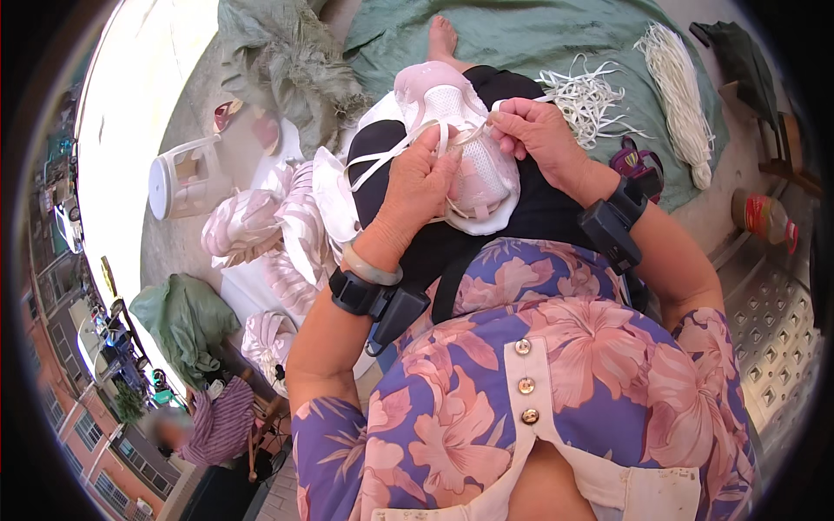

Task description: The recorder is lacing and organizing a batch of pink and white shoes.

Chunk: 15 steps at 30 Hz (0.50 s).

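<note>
One pink-and-white shoe [486, 178]; over it, left hand [424, 181] and right hand [546, 141] each had fingers pinched on white lace [444, 137]. Loose laces [587, 97] lay right of the shoe.

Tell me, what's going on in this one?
A person has a pink-and-white shoe upper on their lap. The left hand and right hand both pinch white lace over it. Loose white laces lie on a green sheet to the right, and more pink-and-white pieces are piled to the left.
</note>
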{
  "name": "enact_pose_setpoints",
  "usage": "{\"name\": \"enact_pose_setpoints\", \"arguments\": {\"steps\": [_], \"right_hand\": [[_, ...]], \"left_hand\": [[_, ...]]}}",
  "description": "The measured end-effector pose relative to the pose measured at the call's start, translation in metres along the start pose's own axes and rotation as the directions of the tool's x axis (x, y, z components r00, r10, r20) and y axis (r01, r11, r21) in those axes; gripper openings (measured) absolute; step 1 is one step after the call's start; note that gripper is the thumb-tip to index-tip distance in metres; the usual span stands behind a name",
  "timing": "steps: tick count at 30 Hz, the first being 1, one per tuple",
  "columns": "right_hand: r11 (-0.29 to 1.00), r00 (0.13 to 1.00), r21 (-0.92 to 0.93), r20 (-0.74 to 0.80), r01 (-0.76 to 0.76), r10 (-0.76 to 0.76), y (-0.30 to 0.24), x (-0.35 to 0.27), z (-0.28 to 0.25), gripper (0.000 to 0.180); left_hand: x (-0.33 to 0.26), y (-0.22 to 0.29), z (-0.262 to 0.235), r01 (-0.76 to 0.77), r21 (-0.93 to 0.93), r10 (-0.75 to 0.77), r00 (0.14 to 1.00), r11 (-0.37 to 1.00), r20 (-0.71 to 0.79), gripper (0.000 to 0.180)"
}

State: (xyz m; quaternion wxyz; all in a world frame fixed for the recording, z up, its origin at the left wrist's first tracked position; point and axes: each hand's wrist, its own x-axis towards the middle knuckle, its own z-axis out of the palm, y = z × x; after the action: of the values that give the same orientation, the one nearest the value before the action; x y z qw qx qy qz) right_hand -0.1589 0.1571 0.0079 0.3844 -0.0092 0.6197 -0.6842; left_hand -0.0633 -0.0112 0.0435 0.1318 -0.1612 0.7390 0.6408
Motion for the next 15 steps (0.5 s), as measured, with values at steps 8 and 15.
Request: {"name": "enact_pose_setpoints", "arguments": {"steps": [8, 15], "right_hand": [[1.0, 1.0, -0.005, 0.012, 0.001, -0.001, 0.005, -0.004, 0.004, 0.014], [0.946, 0.976, -0.246, 0.0, 0.212, -0.218, 0.017, 0.0, 0.001, 0.014]], "left_hand": [[-0.017, -0.002, -0.018, 0.047, -0.412, -0.126, 0.978, 0.91, -0.167, 0.021], [-0.034, -0.021, -0.035, 0.055, -0.586, -0.111, 0.992, 0.808, -0.06, 0.019]]}}
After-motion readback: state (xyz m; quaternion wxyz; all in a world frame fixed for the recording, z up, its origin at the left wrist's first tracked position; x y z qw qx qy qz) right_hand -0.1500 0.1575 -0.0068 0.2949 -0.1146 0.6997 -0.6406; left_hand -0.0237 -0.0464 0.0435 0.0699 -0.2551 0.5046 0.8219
